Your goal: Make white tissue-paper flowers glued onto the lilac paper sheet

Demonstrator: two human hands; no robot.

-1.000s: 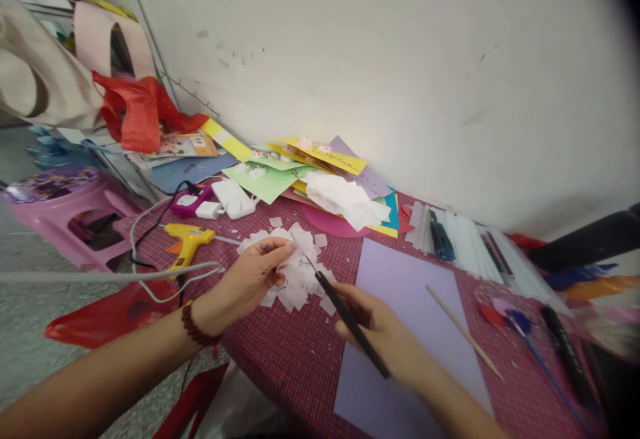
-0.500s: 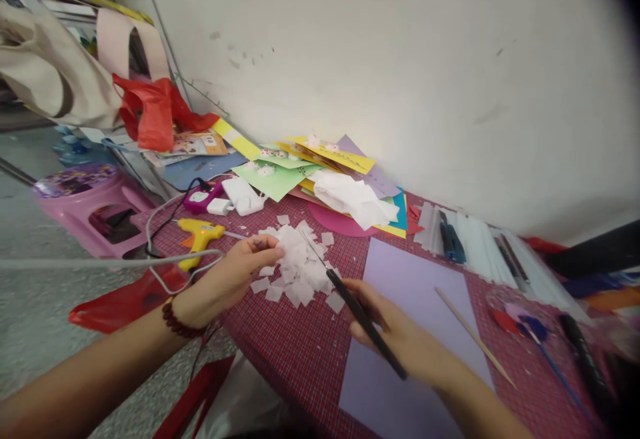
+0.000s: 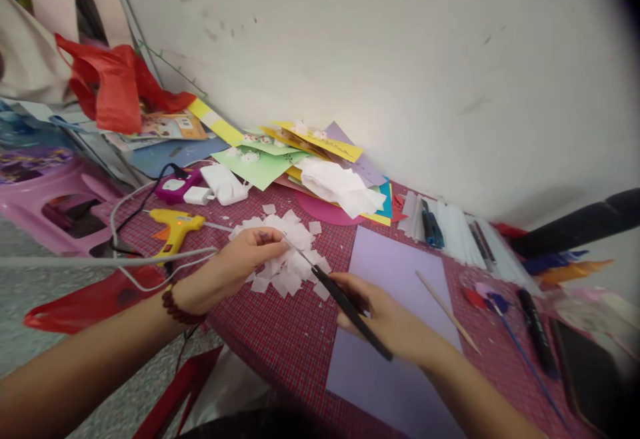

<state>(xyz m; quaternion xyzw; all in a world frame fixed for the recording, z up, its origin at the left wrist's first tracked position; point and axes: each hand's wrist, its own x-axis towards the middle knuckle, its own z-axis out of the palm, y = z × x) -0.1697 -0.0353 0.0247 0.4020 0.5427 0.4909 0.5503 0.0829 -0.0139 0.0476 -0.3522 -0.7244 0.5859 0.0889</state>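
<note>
My right hand [image 3: 373, 312] is closed around black-handled tweezers [image 3: 350, 309], with their thin metal tip pointing up and to the left. That tip meets the fingertips of my left hand [image 3: 257, 249], whose thumb and forefinger are pinched together. Whatever sits in this pinch is too small to make out against the white behind it. Under and around both lies a loose pile of small white paper squares [image 3: 285, 276]. Beneath my right forearm is a lilac sheet [image 3: 395, 259] with a pointed wooden stick [image 3: 447, 312] on it.
Left of the pile is a yellow glue gun [image 3: 175, 226], near a purple power socket [image 3: 173, 187] and white cables. Coloured paper cards [image 3: 260, 169] and crumpled white tissue [image 3: 340, 186] lie by the wall. On the right are a black marker [image 3: 537, 332] and a blue-handled stick [image 3: 530, 362].
The tweezers' tip has come to my left fingertips; before, it was apart from them over the pile. The view has shifted slightly, so the table items appear further left.
</note>
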